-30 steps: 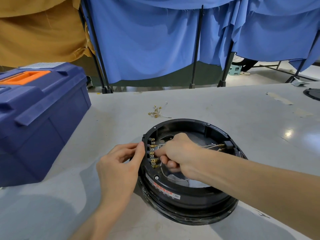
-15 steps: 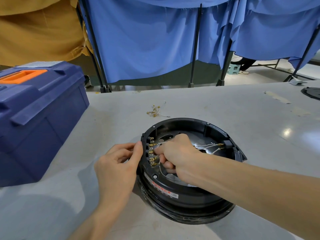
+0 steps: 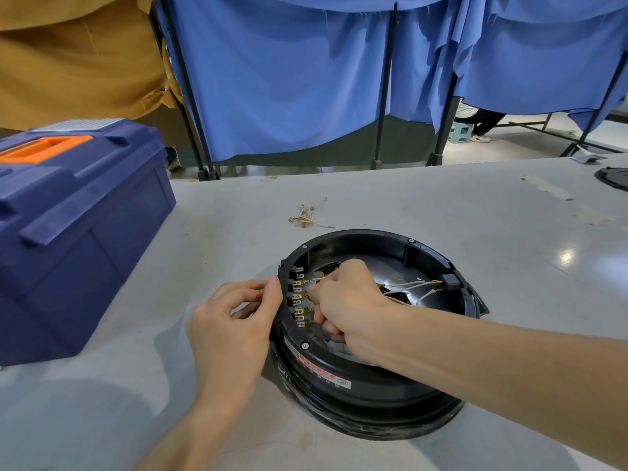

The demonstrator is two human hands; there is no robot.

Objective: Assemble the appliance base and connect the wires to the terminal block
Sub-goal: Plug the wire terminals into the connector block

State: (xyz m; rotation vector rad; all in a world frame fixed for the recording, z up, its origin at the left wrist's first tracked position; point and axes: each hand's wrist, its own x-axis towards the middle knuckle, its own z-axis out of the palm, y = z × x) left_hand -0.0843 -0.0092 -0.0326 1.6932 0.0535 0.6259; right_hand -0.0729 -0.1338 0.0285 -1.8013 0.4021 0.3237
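Observation:
A round black appliance base lies open side up on the grey table. Along its left inner wall runs a terminal block with a column of brass tabs. My right hand reaches inside the base, fingers curled and pinching a brass wire connector right at the tabs. My left hand rests against the outer left rim, thumb pressed on the wall beside the block, fingers curled. White wires with brass ends lie loose inside the base at the right.
A blue toolbox with an orange handle stands at the left. A small heap of spare brass connectors lies behind the base. Another black part sits at the table's far right edge. Blue curtains on black stands hang behind.
Both hands stay in nearly the same place; my right hand's fingers shifted slightly at the terminal tabs. The camera view drifted a little.

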